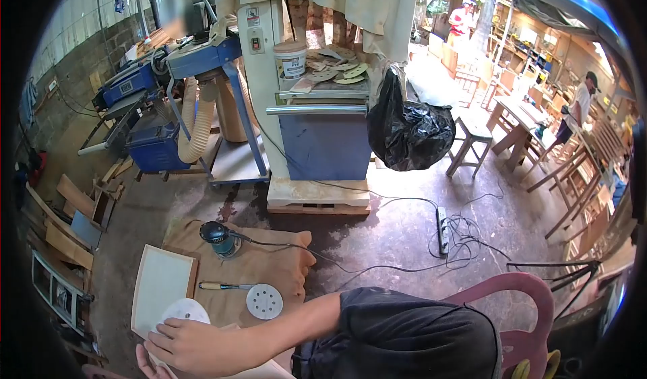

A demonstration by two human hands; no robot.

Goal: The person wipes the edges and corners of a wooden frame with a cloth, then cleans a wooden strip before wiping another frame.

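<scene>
1. Closest to me is a dark sleeve (418, 332); its right hand (178, 344) lies over a white disc (189, 307), fingers bent. Whether it pinches, I can't tell; a flat palm would avoid creases.
2. The cloth-draped table (226, 306) looks soft, so I'd press evenly.
3. At its left lies a rimmed panel (165, 278), the white disc over its near end. The left hand (145, 362) shows only fingers, grip unclear; it could steady the near edge.
4. On the far side stands a sander (221, 239); I'd keep its cord (269, 244) slack.
5. A holed disc (264, 301) lies flat, right.
6. The slim handled tool (226, 286) points at it; mind that tip.
</scene>
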